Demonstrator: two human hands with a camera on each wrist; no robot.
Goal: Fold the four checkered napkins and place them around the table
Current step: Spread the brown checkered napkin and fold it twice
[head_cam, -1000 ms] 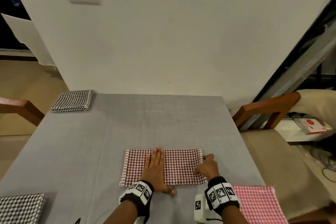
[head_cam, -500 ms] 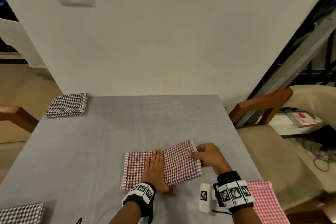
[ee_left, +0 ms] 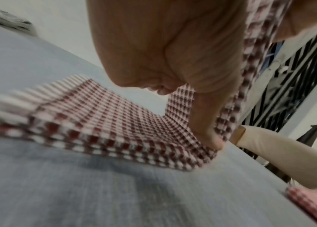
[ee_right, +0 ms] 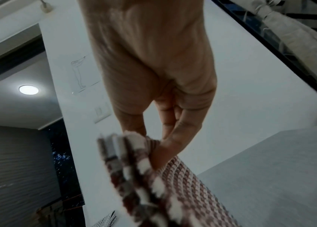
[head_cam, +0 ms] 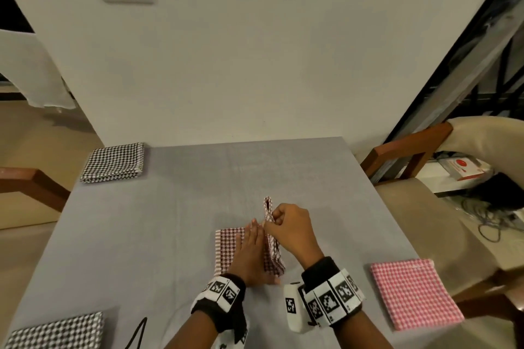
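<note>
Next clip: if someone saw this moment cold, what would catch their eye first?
First, the dark red checkered napkin at the near middle of the grey table, its right half lifted upright in the right hand while the left hand presses flat on the other half. Then the folded napkins at the corners: a black checkered napkin far left, another black one near left, a pink checkered napkin near right.
</note>
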